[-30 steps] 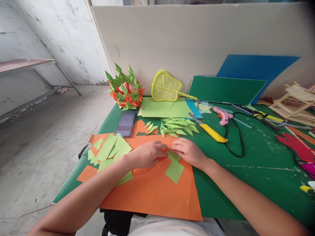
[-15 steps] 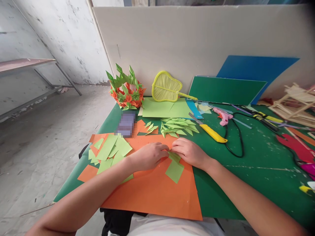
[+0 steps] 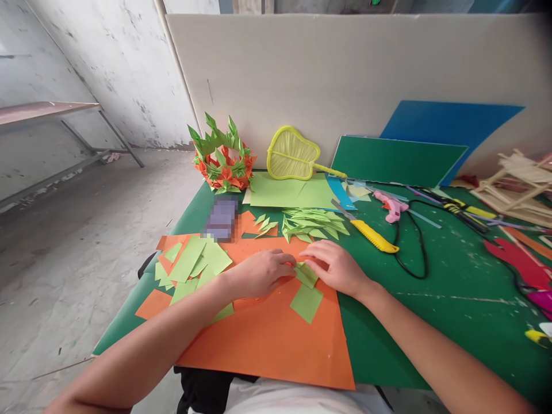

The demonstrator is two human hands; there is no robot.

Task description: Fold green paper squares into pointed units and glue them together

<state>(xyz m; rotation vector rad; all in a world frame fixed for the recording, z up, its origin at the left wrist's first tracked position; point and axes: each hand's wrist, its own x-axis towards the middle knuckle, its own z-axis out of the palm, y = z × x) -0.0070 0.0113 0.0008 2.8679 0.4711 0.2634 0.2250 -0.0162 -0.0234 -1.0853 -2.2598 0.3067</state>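
My left hand (image 3: 269,272) is closed, fingertips pinched together at the left edge of a small green paper piece (image 3: 307,276). Facing it, my right hand (image 3: 332,264) curves over the piece's far right side, with a gap between thumb and fingers. Part of the paper at the fingertips is hidden. Just below lies a green paper square (image 3: 306,305). Both rest on a large orange sheet (image 3: 267,351). Beyond my hands is a pile of folded green paper leaves (image 3: 313,223), with a few smaller ones (image 3: 265,224) to its left.
Loose green paper pieces (image 3: 190,261) lie at the left. A paper crown-like ring (image 3: 226,167), a yellow fan (image 3: 293,154) and green sheets (image 3: 284,192) stand or lie behind. A yellow utility knife (image 3: 373,236), blade out, and a pink glue gun (image 3: 391,206) with its cord are to the right.
My right hand has shifted slightly, its thumb and fingers now further apart, showing more of the green piece. My left hand stays in nearly the same place.
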